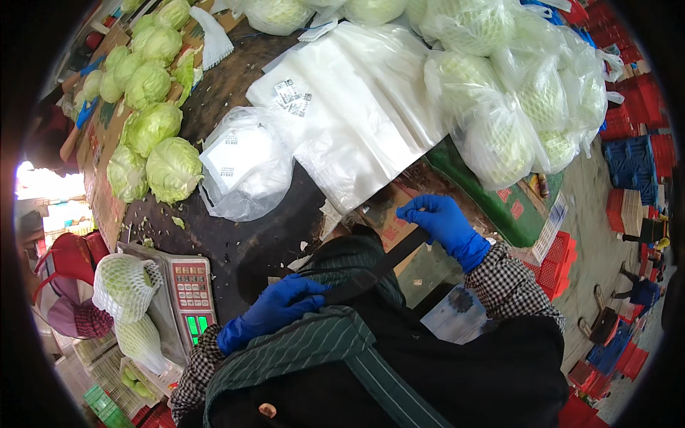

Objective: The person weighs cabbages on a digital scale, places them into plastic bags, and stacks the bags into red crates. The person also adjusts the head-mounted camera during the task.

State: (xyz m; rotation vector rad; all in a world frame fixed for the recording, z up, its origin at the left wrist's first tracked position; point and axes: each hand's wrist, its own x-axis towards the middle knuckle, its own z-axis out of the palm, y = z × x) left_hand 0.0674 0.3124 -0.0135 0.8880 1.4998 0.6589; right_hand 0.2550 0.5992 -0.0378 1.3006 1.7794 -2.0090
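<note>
My right hand (444, 227), in a blue glove, pinches one end of a black strap (393, 259). The strap slants down across my lap to my left hand (275, 310), also blue-gloved, whose fingers close on its other end. Below my left hand lies the dark green striped apron (289, 337) I wear. Before me on the dark table (257, 257) rests a stack of clear plastic bags (353, 107) with printed labels on it. To its left lies a crumpled plastic bag (246, 187) with a pile of label sheets (235, 155) on it.
Bare lettuce heads (174, 168) line the table's left side, near a person's blue-gloved hand (85, 112). Bagged, netted heads (497, 117) are heaped at right. A scale (190, 283) with two netted heads (128, 289) stands at left. Red crates (556, 262) sit on the floor.
</note>
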